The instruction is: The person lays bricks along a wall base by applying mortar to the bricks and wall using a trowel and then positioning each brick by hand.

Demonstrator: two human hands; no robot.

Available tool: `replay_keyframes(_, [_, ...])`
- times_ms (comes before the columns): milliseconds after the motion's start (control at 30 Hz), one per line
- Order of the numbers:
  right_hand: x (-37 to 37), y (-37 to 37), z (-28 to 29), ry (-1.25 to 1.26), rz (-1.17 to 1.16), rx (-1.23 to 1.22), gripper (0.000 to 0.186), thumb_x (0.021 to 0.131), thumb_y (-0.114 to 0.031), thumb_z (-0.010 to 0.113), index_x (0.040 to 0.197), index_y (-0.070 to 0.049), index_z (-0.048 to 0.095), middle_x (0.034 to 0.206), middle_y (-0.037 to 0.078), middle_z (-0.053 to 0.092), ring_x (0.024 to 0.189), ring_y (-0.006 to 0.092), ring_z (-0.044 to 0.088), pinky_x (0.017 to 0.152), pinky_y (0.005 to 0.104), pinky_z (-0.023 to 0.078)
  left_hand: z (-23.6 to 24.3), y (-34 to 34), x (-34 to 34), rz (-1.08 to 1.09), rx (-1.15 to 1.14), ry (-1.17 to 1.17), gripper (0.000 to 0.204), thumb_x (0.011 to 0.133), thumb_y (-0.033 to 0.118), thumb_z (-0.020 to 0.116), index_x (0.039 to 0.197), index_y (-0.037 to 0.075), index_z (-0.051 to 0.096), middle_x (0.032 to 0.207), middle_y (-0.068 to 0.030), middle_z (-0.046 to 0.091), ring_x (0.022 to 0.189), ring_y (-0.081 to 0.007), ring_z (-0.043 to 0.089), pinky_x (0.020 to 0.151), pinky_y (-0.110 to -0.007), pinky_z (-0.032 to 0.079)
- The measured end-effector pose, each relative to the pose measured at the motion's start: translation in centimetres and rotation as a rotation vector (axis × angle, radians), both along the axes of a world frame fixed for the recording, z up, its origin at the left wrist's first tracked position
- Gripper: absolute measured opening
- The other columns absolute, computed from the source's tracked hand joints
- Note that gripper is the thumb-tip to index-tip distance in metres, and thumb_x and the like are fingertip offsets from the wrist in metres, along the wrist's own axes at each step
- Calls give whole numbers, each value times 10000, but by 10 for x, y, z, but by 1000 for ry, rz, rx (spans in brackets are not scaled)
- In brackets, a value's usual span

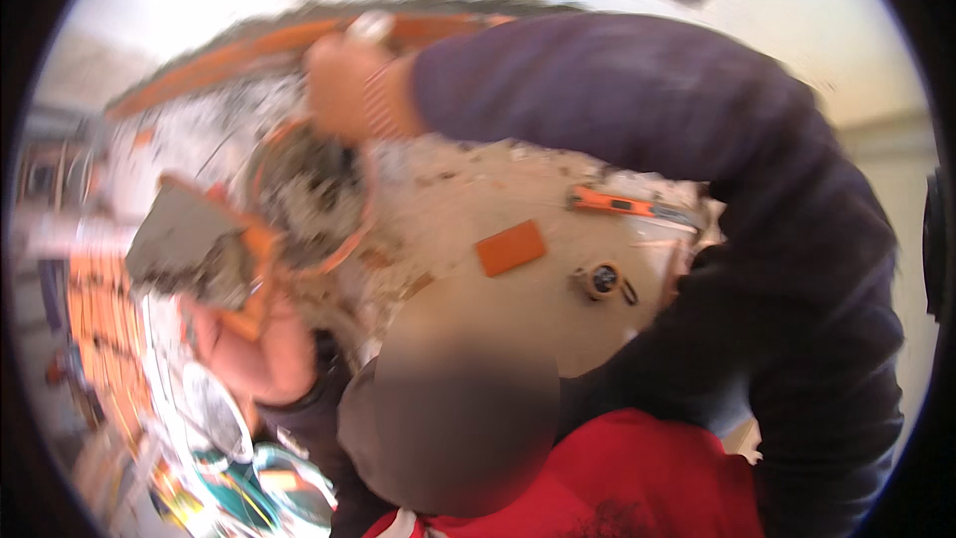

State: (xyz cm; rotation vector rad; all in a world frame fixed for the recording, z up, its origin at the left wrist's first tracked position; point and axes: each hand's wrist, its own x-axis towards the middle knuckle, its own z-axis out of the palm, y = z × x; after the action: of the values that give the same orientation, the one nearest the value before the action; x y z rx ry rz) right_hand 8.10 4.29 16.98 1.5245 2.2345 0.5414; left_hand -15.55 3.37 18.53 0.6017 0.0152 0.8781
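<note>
Left hand (pixel 254 344) grips an orange-handled trowel (pixel 199 244) loaded with grey mortar — right hand (pixel 339 85) clasps the orange bucket's (pixel 344 244) rim.

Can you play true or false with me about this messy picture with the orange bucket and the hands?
1. The left hand holds a trowel loaded with grey mortar. True.
2. The right hand is down by the red cloth. False: it is up at the far rim of the bucket.
3. The bucket has an orange rim. True.
4. The flat orange block is inside the bucket. False: it lies on the dusty floor, apart from it.
5. The right sleeve is bright yellow. False: it is dark purple.
6. A long orange level lies on the floor. True.
</note>
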Motion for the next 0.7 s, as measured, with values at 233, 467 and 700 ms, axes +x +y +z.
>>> replay_keyframes(233, [14, -6, -61, -13, 176, 151, 213, 859, -344, 583, 935, -226, 744, 957, -48, 696, 971, 189, 619, 890, 432, 385, 14, -13, 59, -305, -177, -65, 618, 975, 119, 403, 1502, 21, 96, 1548, -181, 187, 1376, -389, 244, 1158, -532, 216])
replay_keyframes(467, [114, -185, -16, 764, -16, 172, 185, 736, -194, 680, 899, -115, 717, 921, 49, 656, 1102, 218, 540, 1041, 404, 347, 44, -55, 183, -317, 102, 105, 507, 1010, 211, 376, 1464, 19, 256, 1513, -206, 271, 1369, -355, 317, 1148, -493, 275])
replay_keyframes(700, [150, -281, 12, 1601, -328, 722, 358, 790, -181, 754, 1080, -27, 613, 902, 80, 612, 751, 194, 576, 655, 310, 500, 45, -81, 280, -723, -70, -56, 476, 1045, 276, 249, 1454, 33, 272, 1471, -211, 334, 1339, -377, 362, 1133, -520, 312])
